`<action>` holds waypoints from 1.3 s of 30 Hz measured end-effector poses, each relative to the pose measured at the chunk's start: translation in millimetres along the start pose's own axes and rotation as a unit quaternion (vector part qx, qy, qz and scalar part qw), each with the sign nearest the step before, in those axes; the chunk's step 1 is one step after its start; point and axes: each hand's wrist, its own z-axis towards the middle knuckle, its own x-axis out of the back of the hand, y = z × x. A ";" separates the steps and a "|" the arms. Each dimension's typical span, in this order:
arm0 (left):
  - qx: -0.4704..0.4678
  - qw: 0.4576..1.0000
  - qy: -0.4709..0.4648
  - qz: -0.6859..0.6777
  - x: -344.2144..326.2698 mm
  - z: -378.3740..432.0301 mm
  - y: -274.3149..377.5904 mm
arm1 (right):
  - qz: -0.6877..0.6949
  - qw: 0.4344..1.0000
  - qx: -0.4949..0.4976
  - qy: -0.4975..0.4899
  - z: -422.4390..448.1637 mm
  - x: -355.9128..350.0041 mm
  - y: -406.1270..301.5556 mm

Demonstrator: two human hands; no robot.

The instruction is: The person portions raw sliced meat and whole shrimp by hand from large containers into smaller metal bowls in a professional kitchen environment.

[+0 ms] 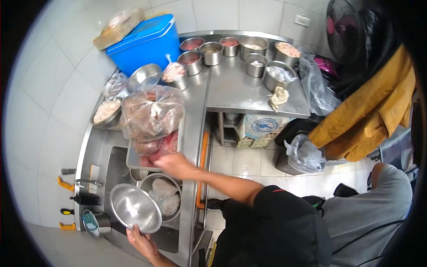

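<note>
My left hand grips the rim of a stainless steel bowl, with the thumb over the edge. The bowl is tilted above the sink and looks bare inside. My right hand, blurred, reaches over the near end of a plastic tray. Its fingers are at the raw red meat in the tray; whether they grip it is unclear. A tied clear plastic bag of meat rests on the same tray. Below, a round metal pot in the sink holds wrapped pale pieces.
Beyond the tray stand a metal bowl, a blue cooler and several steel pots of food. A faucet and a pot with a green scrubber sit at the sink's back edge. A cloth hangs over the side table.
</note>
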 end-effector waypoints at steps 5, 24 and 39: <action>0.050 0.986 -0.158 -0.029 -65.1 4.4 -39.3 | -0.017 0.928 -0.372 0.000 -162.7 177.1 95.4; 0.172 0.951 -0.252 0.050 -376.0 80.9 -123.3 | -0.443 0.891 0.067 0.072 187.5 455.8 273.7; 0.196 0.960 -0.196 0.038 -502.8 145.8 -167.0 | -0.489 0.798 -0.080 -0.342 261.5 496.4 298.0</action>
